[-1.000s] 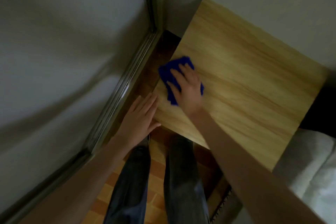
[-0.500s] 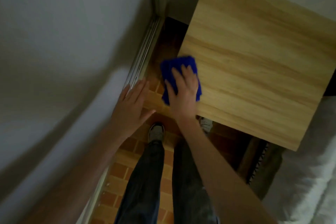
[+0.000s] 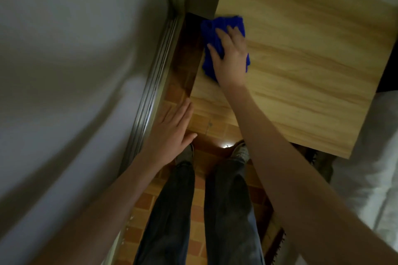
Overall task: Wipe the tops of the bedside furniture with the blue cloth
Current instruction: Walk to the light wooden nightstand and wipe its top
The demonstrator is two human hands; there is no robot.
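Head view: right hand (image 3: 231, 58) flat, fingers extended, pressing blue cloth (image 3: 212, 34) onto bedside table (image 3: 301, 60) top.

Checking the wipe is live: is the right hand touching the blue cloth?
Touching. The head view shows the right hand pressed flat on the blue cloth, atop the wooden bedside table.

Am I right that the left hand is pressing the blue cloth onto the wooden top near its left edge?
Not quite: the head view shows the right hand pressing the blue cloth onto the wooden top near its left edge.
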